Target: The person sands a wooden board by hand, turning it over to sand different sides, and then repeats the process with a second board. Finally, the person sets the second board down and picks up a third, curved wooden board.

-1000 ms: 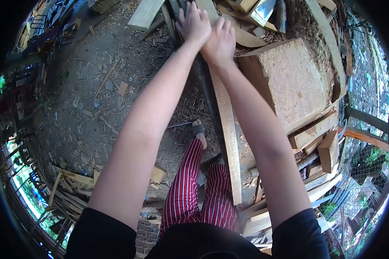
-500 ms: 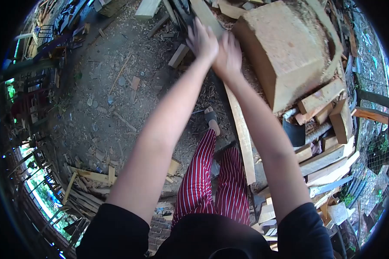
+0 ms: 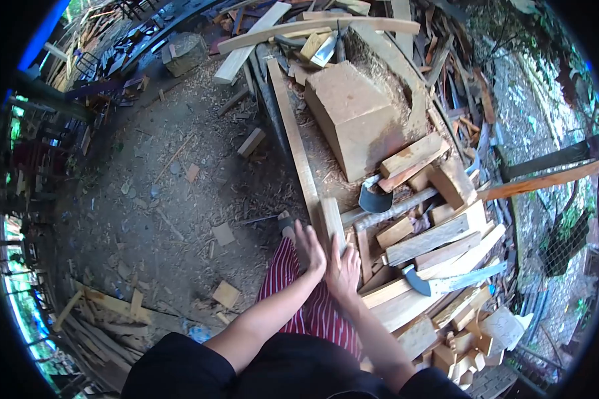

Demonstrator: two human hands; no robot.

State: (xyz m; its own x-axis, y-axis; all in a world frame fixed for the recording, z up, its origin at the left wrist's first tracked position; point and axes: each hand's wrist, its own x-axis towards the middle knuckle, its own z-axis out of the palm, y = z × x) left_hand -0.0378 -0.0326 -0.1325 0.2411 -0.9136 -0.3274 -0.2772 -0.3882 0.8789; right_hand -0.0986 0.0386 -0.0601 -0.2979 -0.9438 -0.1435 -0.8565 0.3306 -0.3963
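While one right grip (image 3: pixel 344 271) clamps one wooden block (image 3: pixel 331 218), one left grip (image 3: pixel 311 253) unclasped beside it, one long plank (image 3: pixel 295 133) ahead.

small block (image 3: pixel 331 216) at near end of plank (image 3: pixel 291 126) | large block (image 3: pixel 353 120) right of plank | saw (image 3: pixel 466 278) atop boards (image 3: pixel 399 312)

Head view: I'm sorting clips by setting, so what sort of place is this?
Probably a rough woodworking yard or open-sided workshop. A handsaw lies on a heap of cut wood, and wood scraps and shavings are strewn over the dirt ground.
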